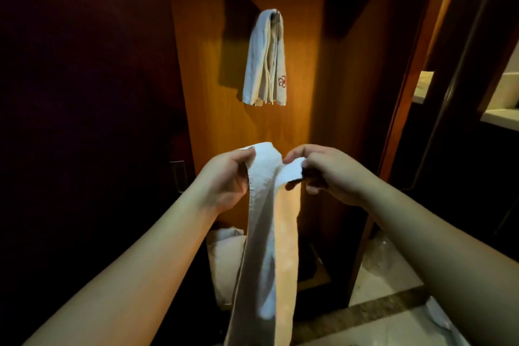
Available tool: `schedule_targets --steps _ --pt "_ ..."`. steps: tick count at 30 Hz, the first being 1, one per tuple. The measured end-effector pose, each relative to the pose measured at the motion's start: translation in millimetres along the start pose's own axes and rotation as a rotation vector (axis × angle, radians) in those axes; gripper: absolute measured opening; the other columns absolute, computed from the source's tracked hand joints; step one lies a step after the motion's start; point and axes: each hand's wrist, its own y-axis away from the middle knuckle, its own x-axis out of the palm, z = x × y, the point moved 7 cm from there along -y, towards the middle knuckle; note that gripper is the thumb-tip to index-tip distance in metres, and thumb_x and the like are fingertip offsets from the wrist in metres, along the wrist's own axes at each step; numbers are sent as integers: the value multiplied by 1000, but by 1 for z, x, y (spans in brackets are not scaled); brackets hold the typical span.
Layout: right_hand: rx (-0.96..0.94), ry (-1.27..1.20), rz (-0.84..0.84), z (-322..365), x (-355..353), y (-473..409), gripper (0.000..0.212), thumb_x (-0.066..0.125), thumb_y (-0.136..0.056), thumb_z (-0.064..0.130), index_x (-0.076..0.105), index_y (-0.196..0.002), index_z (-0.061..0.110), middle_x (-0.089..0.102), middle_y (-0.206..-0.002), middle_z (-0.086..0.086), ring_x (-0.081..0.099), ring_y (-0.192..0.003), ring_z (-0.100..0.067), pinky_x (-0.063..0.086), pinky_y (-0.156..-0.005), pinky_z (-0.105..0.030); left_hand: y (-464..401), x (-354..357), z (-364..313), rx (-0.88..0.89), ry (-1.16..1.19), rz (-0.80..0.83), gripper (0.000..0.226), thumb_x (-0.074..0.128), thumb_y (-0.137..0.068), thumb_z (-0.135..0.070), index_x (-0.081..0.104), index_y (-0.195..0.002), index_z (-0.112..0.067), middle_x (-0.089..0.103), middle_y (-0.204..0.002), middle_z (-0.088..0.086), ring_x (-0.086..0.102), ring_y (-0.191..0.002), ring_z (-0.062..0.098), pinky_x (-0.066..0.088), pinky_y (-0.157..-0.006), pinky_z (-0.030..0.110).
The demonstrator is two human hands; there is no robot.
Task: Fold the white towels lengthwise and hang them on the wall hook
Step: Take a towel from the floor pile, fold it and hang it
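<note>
Both hands are raised in the near middle of the scene, holding the top edge of a white towel (264, 247) that hangs down between the forearms as a long narrow strip toward the floor. The left hand (227, 180) grips the towel's upper left corner, its thumb over the cloth and its fingers (243, 159) curled round the edge. The right hand (328, 174) pinches the upper right corner, which sticks out as a small white flap between thumb and curled fingers. The two hands are near each other, with the cloth bunched between them. Farther off, straight ahead, a second towel (265, 60) already hangs folded over the wall hook (276, 14) on a lit wooden panel (309, 78); it hangs in several layers with a small red embroidered mark (282, 81) near its lower right corner. Low down, behind the held towel and to its left, a pale heap of white cloth (226, 255) lies at the foot of the panel. At the near right the tiled floor (373, 326) shows, with a dark band across it. At far right a pale counter (500, 116) edge is visible through a doorway.
</note>
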Motion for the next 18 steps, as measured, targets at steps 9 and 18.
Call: schedule_targets --steps 9,18 --pt "-239 373 -62 32 9 16 9 61 -97 30 64 -98 22 75 -78 9 72 -70 -2 52 -62 -12 14 32 -2 35 -130 253 33 47 -95 -17 67 -109 5 68 -90 19 67 -81 27 51 -81 39" --pt "-304 651 -173 48 1 24 8 59 -97 40 60 -93 33 72 -77 14 67 -72 6 54 -71 -20 18 42 -9 38 -104 319 40 51 -85 -17 57 -113 11 58 -102 30 58 -100 41 43 -101 54"
